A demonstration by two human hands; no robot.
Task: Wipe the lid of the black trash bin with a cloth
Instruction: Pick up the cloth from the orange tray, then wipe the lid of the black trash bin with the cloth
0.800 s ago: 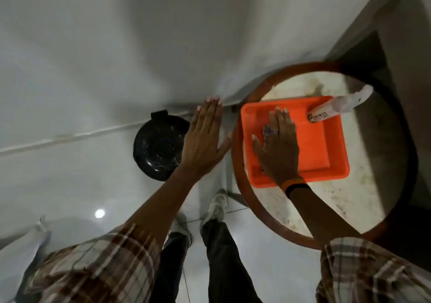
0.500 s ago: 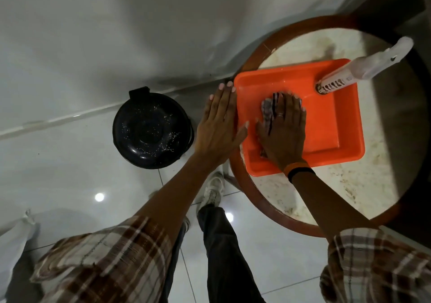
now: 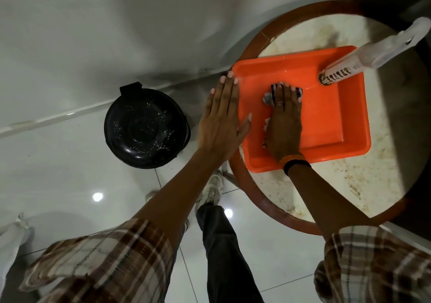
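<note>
The black trash bin (image 3: 145, 125) stands on the floor by the wall, its round lid speckled with white specks. My left hand (image 3: 220, 120) hovers flat with fingers apart, between the bin and the orange tray (image 3: 338, 125), its thumb over the tray's left rim. My right hand (image 3: 283, 125) lies palm down inside the tray, pressing on a dark striped cloth (image 3: 269, 96) that shows beyond the fingertips and at the palm's left side. The fingers are laid on the cloth, not clearly curled around it.
The tray sits on a round table (image 3: 363, 186) with a brown wooden rim and a stained pale top. A white spray bottle (image 3: 363, 62) stands in the tray's far right corner. My legs and shoes (image 3: 211, 190) are on the glossy tiled floor below.
My right hand has slid forward on the cloth in the tray, and more cloth shows past its fingertips. My left hand has moved from beside the bin toward the tray's rim.
</note>
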